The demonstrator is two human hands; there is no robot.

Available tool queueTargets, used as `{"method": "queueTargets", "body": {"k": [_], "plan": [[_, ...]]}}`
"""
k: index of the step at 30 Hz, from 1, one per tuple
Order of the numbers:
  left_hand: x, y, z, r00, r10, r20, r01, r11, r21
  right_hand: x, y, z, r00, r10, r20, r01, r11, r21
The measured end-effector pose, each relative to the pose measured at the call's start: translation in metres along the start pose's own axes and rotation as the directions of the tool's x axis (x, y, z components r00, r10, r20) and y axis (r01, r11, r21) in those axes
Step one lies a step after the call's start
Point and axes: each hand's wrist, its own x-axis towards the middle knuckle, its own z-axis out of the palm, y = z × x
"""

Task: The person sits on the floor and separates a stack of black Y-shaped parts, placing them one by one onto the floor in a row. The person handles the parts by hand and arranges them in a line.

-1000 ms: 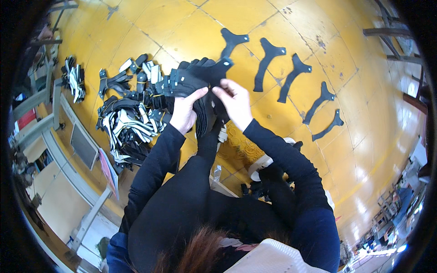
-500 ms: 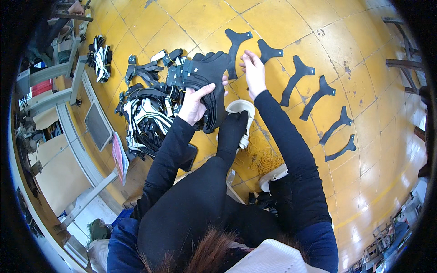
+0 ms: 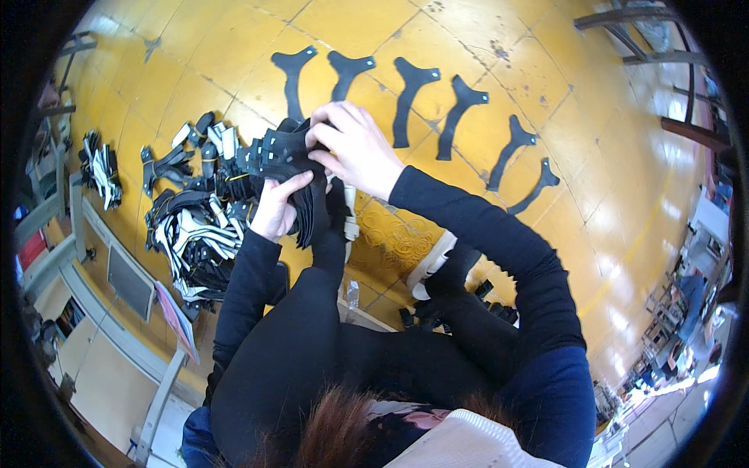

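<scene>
A fanned stack of flat black Y-shaped pieces with small pale tags is held over my lap's far side. My left hand grips its near edge, thumb on top. Bent over the stack's right side, my right hand presses its fingertips and thumb onto the pieces; its palm hides part of them. Beyond the hands, several single black Y-shaped pieces lie spread in a row on the yellow floor, one of them a middle piece. Left of the stack lie banded bundles of black and white pieces.
Yellow rubber bands lie heaped on the floor between my feet, beside a white shoe. Another black-and-white bundle lies far left. A grey metal frame stands along the left. Wooden stool legs show at the far right.
My right hand has come from above the floor pieces to the stack and closed on its edge. The whole view has turned, shifting the scene leftward.
</scene>
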Motion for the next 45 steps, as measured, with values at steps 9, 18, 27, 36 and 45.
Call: {"method": "queueTargets", "body": {"k": [9, 18, 27, 36, 45], "plan": [[0.002, -0.021, 0.01, 0.972, -0.203, 0.118, 0.201, 0.979, 0.029, -0.051, -0.016, -0.117, 0.793, 0.43, 0.432, -0.571, 0.771, 0.282], [0.0, -0.039, 0.007, 0.967, -0.253, 0.033, 0.253, 0.967, 0.013, -0.153, -0.017, -0.192, 0.633, 0.609, 0.478, -0.701, 0.712, 0.021], [-0.004, -0.058, 0.019, 0.968, -0.242, 0.061, 0.237, 0.968, 0.088, -0.255, 0.034, -0.21, 0.495, 0.869, 0.025, -0.861, 0.494, -0.117], [0.005, -0.072, 0.039, 0.917, -0.354, 0.184, 0.322, 0.929, 0.183, -0.274, 0.147, -0.224, 0.547, 0.831, -0.101, -0.836, 0.549, -0.011], [0.005, -0.068, 0.049, 0.951, -0.271, 0.146, 0.245, 0.954, 0.172, -0.236, 0.195, -0.221, 0.594, 0.794, -0.132, -0.8, 0.566, -0.196]]}}
